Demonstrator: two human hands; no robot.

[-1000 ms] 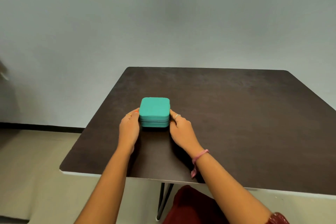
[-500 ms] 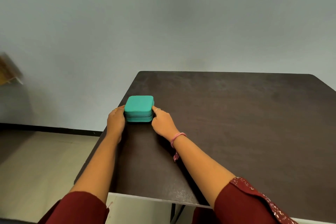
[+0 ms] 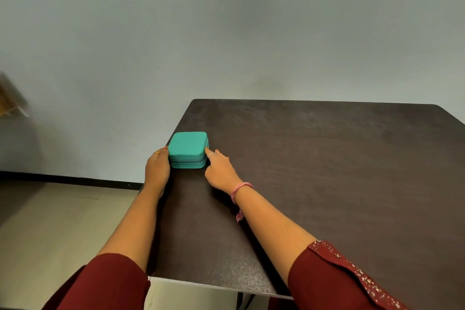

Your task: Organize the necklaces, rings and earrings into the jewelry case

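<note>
A closed teal jewelry case [image 3: 187, 145] with rounded corners sits on the dark table [image 3: 327, 171], close to its left edge. My left hand [image 3: 157, 170] grips the case's left side, fingers against its wall. My right hand [image 3: 220, 171] rests on the table at the case's right side, its index fingertip touching the right corner and the other fingers loosely spread. Rings sit on fingers of both hands. No loose necklaces, rings or earrings are in view.
The table's left edge runs just beside the case, with beige floor [image 3: 63, 221] below it. A grey wall stands behind. A blurred wooden object [image 3: 11, 100] shows at the far left. A pink thread bracelet [image 3: 239, 189] circles my right wrist.
The case has slid left between both hands, from mid-table toward the left edge. The view has swung left and my right hand's fingers have loosened off the case.
</note>
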